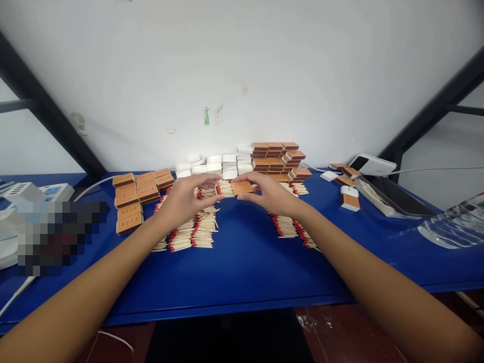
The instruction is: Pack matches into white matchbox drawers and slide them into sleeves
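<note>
Between my two hands is an orange matchbox point(242, 188), its tray of red-tipped matches point(226, 188) partly out of the sleeve toward the left. My left hand point(188, 198) grips the tray's left end between thumb and fingers. The sleeve is pinched at its right by my right hand point(266, 192). Beneath and beside my left hand lie piles of loose matches point(192, 233). More loose matches point(284, 227) lie under my right hand and wrist.
White matchbox trays point(214, 165) and stacked orange sleeves point(268, 164) stand along the wall. Orange matchboxes point(129, 214) are stacked at left, near a power strip point(56, 192). At right are a white device point(372, 165), a dark open container point(397, 196) and clear plastic point(451, 227).
</note>
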A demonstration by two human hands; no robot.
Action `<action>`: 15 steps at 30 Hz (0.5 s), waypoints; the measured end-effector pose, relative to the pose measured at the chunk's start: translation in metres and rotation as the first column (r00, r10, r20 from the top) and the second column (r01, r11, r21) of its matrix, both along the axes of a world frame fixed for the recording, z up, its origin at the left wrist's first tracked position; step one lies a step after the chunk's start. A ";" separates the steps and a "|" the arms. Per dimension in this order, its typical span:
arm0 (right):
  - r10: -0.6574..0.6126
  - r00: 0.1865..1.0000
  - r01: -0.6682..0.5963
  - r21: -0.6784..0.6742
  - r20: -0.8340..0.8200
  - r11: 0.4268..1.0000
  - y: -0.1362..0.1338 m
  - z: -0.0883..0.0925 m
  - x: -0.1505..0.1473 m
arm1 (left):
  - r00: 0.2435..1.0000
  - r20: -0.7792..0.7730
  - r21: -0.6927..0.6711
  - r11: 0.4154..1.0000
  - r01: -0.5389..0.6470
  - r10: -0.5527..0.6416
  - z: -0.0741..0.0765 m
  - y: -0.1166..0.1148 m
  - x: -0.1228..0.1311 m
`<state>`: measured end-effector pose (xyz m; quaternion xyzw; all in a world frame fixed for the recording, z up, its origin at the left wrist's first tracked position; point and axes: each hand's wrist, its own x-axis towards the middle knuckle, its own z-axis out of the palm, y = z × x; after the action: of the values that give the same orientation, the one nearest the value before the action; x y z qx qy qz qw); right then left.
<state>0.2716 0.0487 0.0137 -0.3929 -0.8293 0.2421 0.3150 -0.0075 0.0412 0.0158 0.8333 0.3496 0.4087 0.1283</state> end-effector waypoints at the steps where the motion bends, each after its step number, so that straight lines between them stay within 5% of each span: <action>1: 0.002 1.000 -0.003 -0.031 -0.028 1.000 0.000 0.000 -0.001 | 0.999 0.047 -0.030 1.000 -0.008 0.010 0.001 0.000 0.001; 15: -0.009 0.892 -0.123 -0.262 -0.451 0.957 0.001 -0.003 -0.009 | 0.867 0.490 -0.422 0.894 0.150 0.086 -0.002 0.005 0.009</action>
<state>0.2622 0.0502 0.0107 -0.3427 -0.7025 0.4515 0.4304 0.0012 0.0463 0.0142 0.6537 0.3746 0.5153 0.4084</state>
